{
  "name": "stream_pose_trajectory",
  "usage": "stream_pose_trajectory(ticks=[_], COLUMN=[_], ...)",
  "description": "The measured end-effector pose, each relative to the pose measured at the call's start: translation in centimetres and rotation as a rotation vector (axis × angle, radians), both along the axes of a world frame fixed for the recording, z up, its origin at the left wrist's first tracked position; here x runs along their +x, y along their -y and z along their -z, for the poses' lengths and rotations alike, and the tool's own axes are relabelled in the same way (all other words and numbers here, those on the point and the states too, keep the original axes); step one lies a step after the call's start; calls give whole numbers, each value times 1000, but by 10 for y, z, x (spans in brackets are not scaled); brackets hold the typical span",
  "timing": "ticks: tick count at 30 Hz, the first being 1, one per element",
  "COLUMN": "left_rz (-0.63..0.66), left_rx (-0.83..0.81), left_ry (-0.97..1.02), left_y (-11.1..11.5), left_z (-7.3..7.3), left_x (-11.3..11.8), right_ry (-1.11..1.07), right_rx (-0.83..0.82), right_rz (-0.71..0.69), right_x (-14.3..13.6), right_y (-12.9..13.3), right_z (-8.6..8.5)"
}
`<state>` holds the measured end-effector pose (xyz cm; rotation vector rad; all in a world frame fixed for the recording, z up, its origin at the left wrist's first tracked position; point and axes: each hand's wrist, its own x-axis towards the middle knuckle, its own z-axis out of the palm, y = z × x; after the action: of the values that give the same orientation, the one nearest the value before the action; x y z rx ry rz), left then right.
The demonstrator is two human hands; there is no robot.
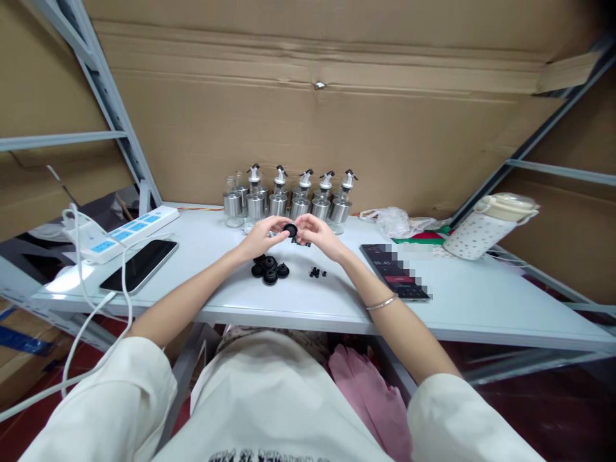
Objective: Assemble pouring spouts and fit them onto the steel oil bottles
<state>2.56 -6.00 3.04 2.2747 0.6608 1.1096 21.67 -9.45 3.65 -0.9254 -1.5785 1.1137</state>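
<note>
Over the middle of the table, my left hand [264,236] pinches a round black stopper [290,229] between thumb and fingers. My right hand [318,235] meets it from the other side, its fingertips closed at the stopper's edge; whether a small part is also in them is hidden. Below my left hand lies a cluster of similar black stoppers [270,276]. Several tiny black pieces [315,273] lie below my right hand. Some small parts behind my fingers are partly covered.
Behind my hands stand glass-and-steel bottles [278,204], several topped with pour spouts [305,178]. At left are a power strip [129,234], a phone [139,266] and a white cable [126,276]. To the right are another phone [394,273], a plastic bag [392,221] and a dotted flask [481,228].
</note>
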Motion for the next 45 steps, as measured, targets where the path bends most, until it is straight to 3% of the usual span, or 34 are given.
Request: stream_pose_trajectory(ticks=[8, 17, 29, 45], left_rz=[22, -127, -114, -85], left_rx=[-91, 115, 137, 143], left_ry=[33, -215, -271, -335], left_y=[2, 10, 8, 8], left_z=[1, -7, -6, -6], left_x=[3, -2, -3, -3], right_ry=[12, 47, 47, 128], right_rx=[10, 56, 26, 60], right_rz=[-8, 12, -7, 24], right_x=[-5, -5, -6, -12], right_y=[3, 0, 6, 7], right_z=[0, 3, -3, 3])
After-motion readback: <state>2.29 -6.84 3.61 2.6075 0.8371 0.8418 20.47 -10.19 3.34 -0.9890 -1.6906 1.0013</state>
